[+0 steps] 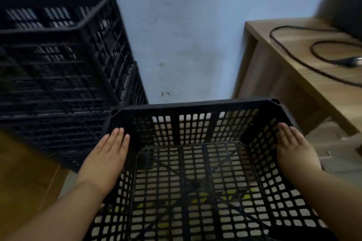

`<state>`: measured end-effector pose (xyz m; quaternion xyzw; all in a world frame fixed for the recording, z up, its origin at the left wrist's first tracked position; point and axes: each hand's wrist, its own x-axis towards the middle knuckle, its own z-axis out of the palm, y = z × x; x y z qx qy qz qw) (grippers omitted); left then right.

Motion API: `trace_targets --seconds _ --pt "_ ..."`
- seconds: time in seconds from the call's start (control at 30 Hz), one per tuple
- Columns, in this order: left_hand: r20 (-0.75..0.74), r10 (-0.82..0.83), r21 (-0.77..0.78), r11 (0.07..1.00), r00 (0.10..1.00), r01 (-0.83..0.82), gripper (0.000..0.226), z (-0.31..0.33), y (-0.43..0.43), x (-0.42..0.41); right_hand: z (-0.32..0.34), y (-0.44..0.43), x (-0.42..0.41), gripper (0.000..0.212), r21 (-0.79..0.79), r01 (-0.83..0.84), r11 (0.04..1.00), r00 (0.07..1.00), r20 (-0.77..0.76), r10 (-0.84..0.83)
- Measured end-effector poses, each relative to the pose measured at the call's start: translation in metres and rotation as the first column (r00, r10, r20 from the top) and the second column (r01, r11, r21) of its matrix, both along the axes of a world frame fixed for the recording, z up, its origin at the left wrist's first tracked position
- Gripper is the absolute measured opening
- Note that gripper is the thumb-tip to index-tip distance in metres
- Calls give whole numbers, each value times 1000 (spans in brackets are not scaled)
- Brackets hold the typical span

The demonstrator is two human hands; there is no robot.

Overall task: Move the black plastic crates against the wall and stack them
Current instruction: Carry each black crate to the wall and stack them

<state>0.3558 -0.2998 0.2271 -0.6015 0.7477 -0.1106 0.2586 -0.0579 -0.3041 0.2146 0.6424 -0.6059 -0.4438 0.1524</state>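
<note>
A black perforated plastic crate (194, 107) sits low in front of me, open side up, its far rim close to the blue wall. My left hand (106, 154) presses flat against the outside of its left wall, fingers straight. My right hand (293, 146) lies flat on the crate's right wall near the rim. At the left, a stack of black crates (58, 68) stands against the wall, rising above the held crate; its lower right corner nearly touches the crate's left far corner.
A wooden desk (293, 49) stands at the right against the wall, with a black cable (313, 51) looped on it and a dark blurred object (346, 0) at the top right. A strip of blue wall (186, 45) shows between the stack and the desk.
</note>
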Motion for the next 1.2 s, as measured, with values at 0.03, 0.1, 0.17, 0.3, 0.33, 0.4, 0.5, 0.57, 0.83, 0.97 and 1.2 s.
trace_targets --seconds 0.03,0.1,0.17,0.3,0.33,0.4,0.5,0.57,0.83,0.97,1.2 --pt "-1 7 -22 1000 1000 -7 72 18 11 4 16 13 3 57 -20 3 1000 1000 4 -3" --pt "1 -7 -60 998 1000 7 73 55 31 11 54 36 9 56 -42 16 999 1000 10 -16" --pt "9 -39 -102 994 999 39 76 97 47 16 96 54 13 56 -68 12 998 1000 7 -12" --pt "15 -75 -171 982 997 76 78 187 70 26 186 76 21 55 -179 25 984 999 37 -19" --pt "19 -80 -192 978 997 83 78 210 74 29 209 79 23 55 -214 33 976 999 48 -24" --pt "25 -82 -232 969 996 86 80 258 81 36 256 83 28 54 -285 30 958 997 77 -8" --pt "63 -86 -303 948 994 101 81 329 88 51 324 83 40 53 -391 35 920 993 120 13" --pt "79 -77 -351 931 994 100 82 376 89 62 373 79 51 53 -427 26 904 991 127 32" --pt "199 -9 -505 856 980 111 87 516 59 139 522 19 121 54 -563 22 827 979 180 96" --pt "222 30 -543 834 975 98 88 545 26 183 556 -26 164 54 -585 -21 811 981 143 129" --pt "275 122 -577 814 953 62 93 571 -72 264 575 -140 246 54 -533 -80 842 973 141 182"
